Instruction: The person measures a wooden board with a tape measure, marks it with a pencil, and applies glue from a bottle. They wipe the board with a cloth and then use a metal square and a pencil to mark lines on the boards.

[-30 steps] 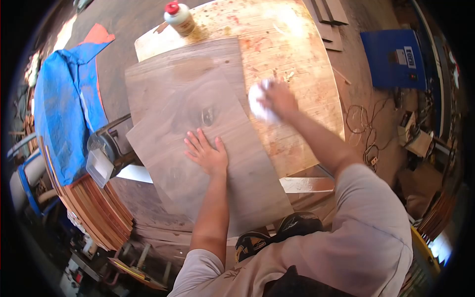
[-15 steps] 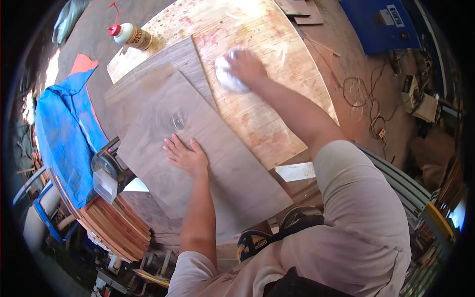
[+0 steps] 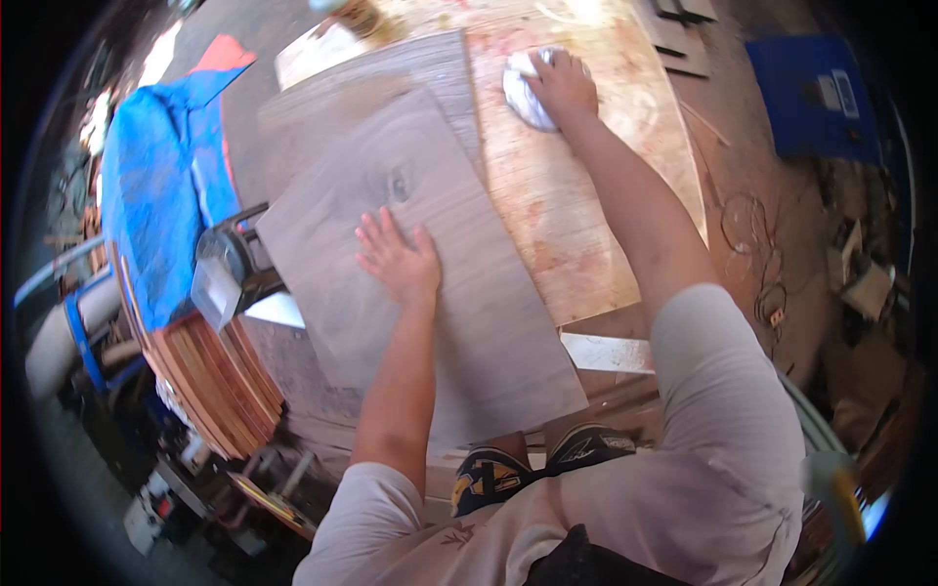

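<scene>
A person, seen from above through a head-worn camera, leans over a gray-brown wood-grain panel [image 3: 479, 313] in the middle of the frame. The panel's long axis runs steeply from upper left to lower right, its near end close to the person's body at lower center. The left hand [image 3: 403, 259] lies flat on it, palm down and fingers spread, gripping nothing, just below a dark oval knot [image 3: 395, 184]. The right hand [image 3: 567, 90] is stretched to the upper center of the frame, its fingers curled over a bunched white cloth [image 3: 526, 95]. Hand and cloth are past the panel's upper right edge, above a pale, stained plywood sheet [image 3: 586, 234]; whether the cloth touches that sheet, I cannot tell. From the right hand, the panel lies down and to the left, so the left hand is the nearer one, being already on it, while the cloth is apart from it. A second wood-grain panel [image 3: 342, 107] shows from under the first at upper left, set at a different angle, and its right edge is just beside the cloth. At the top edge of the frame is a partly cut-off bottle [image 3: 356, 16]. A blue tarp [image 3: 151, 186] fills the left side above a stack of wooden strips [image 3: 215, 386], and a blue box [image 3: 811, 98] stands at upper right.
</scene>
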`<move>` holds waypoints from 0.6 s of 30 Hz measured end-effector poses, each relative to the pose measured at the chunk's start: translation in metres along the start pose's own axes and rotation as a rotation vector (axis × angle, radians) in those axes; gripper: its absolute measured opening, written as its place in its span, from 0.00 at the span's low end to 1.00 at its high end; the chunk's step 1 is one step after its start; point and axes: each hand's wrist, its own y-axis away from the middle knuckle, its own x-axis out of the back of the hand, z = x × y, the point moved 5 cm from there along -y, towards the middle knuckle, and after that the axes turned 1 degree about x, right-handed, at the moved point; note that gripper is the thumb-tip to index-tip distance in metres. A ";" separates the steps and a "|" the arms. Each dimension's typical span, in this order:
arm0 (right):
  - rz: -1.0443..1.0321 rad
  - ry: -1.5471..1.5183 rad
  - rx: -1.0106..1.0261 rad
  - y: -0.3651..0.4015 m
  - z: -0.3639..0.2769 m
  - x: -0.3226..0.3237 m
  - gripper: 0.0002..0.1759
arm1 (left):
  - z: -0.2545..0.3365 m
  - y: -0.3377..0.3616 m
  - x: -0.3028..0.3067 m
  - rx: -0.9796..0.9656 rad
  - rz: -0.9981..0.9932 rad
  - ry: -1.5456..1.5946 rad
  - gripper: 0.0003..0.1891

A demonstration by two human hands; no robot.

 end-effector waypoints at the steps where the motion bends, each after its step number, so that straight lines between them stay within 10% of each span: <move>1: 0.001 -0.054 0.092 0.015 -0.018 -0.002 0.25 | -0.003 0.001 0.001 0.038 0.015 -0.018 0.34; 6: -0.071 -0.182 0.269 0.097 -0.010 0.016 0.23 | -0.003 -0.002 0.001 0.020 -0.006 0.044 0.33; 13: -0.170 -0.031 -0.272 -0.055 -0.005 -0.019 0.27 | -0.004 -0.004 -0.004 0.004 -0.012 0.014 0.34; 18: -0.082 0.040 0.020 -0.059 -0.056 -0.028 0.24 | -0.013 -0.004 -0.003 0.045 -0.062 0.149 0.34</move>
